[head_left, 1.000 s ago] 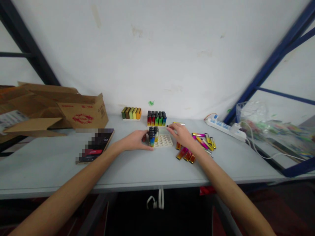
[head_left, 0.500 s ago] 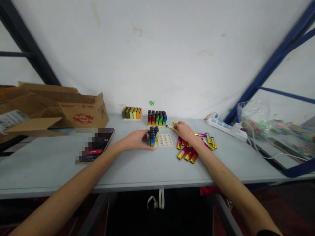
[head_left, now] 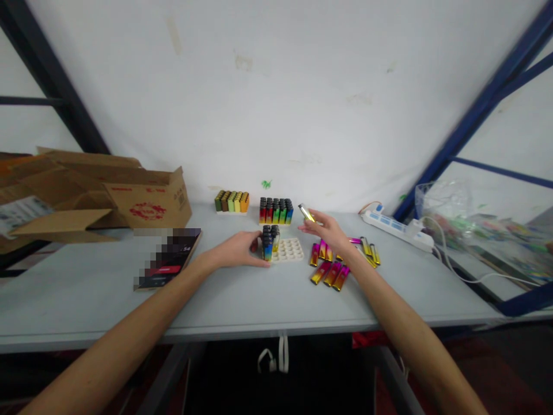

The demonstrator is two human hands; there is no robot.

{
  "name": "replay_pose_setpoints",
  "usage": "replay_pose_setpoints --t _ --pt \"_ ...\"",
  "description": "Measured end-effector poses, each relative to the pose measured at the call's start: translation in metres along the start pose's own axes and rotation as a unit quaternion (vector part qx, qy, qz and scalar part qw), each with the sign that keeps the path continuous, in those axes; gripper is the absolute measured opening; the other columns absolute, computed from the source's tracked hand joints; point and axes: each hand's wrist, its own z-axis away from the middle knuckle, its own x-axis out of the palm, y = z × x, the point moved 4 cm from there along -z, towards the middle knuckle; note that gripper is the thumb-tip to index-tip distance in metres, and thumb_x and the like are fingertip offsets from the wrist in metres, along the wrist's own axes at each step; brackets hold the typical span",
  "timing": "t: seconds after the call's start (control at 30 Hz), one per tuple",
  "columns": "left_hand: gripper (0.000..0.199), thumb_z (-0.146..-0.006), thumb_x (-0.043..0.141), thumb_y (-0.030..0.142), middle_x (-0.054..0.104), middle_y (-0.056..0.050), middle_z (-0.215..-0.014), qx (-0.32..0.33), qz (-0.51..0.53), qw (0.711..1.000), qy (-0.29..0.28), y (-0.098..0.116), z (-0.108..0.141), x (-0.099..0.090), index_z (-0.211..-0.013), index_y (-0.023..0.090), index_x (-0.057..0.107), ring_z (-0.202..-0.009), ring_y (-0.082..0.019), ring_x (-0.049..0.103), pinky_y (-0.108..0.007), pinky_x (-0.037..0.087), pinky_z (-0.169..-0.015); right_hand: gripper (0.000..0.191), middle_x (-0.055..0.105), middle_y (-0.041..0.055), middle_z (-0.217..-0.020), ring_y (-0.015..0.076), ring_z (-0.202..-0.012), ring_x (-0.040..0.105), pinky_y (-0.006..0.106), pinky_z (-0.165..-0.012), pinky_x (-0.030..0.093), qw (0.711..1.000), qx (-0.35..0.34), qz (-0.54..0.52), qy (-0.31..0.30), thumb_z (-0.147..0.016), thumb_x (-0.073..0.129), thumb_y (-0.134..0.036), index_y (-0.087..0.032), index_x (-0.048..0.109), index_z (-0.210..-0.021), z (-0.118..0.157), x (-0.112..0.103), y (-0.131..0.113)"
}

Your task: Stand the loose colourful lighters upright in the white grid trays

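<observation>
A white tray with round holes (head_left: 290, 249) lies in the middle of the table. Blue and yellow lighters with black tops (head_left: 268, 245) stand upright in its left end. My left hand (head_left: 242, 249) is wrapped round that end, thumb in front and fingers behind, steadying the lighters. Behind the tray's right side, my right hand (head_left: 324, 226) pinches a single yellow-gold lighter (head_left: 307, 213), raised and tilted above the table. Beneath and beside my right wrist lie several loose pink-and-gold lighters (head_left: 332, 274).
Two filled lighter blocks stand by the wall: one green to orange (head_left: 232, 202), one multicoloured (head_left: 275, 211). At left are an open cardboard box (head_left: 149, 199) and a dark tablet-like device (head_left: 177, 253). A white power strip (head_left: 397, 229) with cables lies at right.
My right hand has lifted the yellow-gold lighter off the table and tilted it upward. My left hand stays at the tray's left end.
</observation>
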Motion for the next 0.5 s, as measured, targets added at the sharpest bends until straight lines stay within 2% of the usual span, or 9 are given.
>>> replay_pose_setpoints --t 0.07,0.13,0.23,0.33,0.4,0.5 --pt "0.079 -0.065 0.074 0.077 0.071 -0.009 -0.094 -0.002 -0.004 1.0 -0.002 0.0 0.0 0.0 -0.112 0.015 0.061 -0.08 -0.027 0.066 -0.032 0.047 -0.069 0.047 0.074 0.0053 -0.1 0.0217 -0.097 0.074 0.044 -0.102 0.056 0.999 0.014 -0.024 -0.023 -0.081 0.079 -0.047 -0.019 0.066 -0.118 0.001 0.008 -0.003" --pt "0.08 -0.065 0.074 0.077 0.071 -0.01 -0.095 -0.005 -0.005 1.0 -0.004 0.001 0.0 0.0 -0.113 0.015 0.061 -0.081 -0.027 0.066 -0.032 0.047 -0.07 0.041 0.075 0.0045 -0.094 0.0204 -0.095 0.073 0.043 -0.101 0.056 0.999 0.023 -0.037 -0.018 -0.08 0.081 -0.046 -0.019 0.066 -0.107 0.002 0.014 -0.004" --pt "0.082 -0.065 0.074 0.077 0.071 -0.011 -0.097 -0.003 0.0 1.0 -0.005 0.001 0.0 0.0 -0.116 0.013 0.061 -0.082 -0.028 0.067 -0.033 0.048 -0.07 0.037 0.076 0.0052 -0.095 0.0196 -0.091 0.073 0.04 -0.09 0.059 0.998 0.038 -0.043 0.006 -0.079 0.081 -0.045 -0.021 0.059 -0.096 0.004 0.021 -0.003" --pt "0.082 -0.066 0.074 0.076 0.071 -0.011 -0.096 -0.002 -0.003 1.0 -0.004 0.001 0.0 0.0 -0.116 0.013 0.061 -0.082 -0.027 0.066 -0.033 0.048 -0.071 0.035 0.075 0.0058 -0.106 0.0175 -0.087 0.071 0.032 -0.073 0.057 0.999 0.029 -0.03 -0.003 -0.081 0.079 -0.044 -0.022 0.055 -0.093 0.006 0.028 -0.003" --pt "0.081 -0.065 0.074 0.077 0.071 -0.01 -0.095 0.0 -0.007 1.0 -0.003 0.0 0.0 0.001 -0.115 0.014 0.061 -0.081 -0.027 0.066 -0.032 0.048 -0.07 0.033 0.074 0.0036 -0.101 0.0161 -0.083 0.069 0.029 -0.067 0.055 0.999 0.017 -0.037 -0.018 -0.082 0.076 -0.043 -0.023 0.052 -0.092 0.008 0.031 -0.005" --pt "0.08 -0.065 0.073 0.078 0.071 -0.009 -0.094 0.002 -0.008 1.0 -0.001 -0.001 0.0 0.001 -0.114 0.015 0.061 -0.08 -0.027 0.066 -0.032 0.047 -0.069 0.033 0.071 -0.0003 -0.086 0.0158 -0.075 0.067 0.03 -0.066 0.055 0.997 0.02 -0.051 -0.054 -0.085 0.073 -0.044 -0.024 0.048 -0.093 0.011 0.035 -0.007"
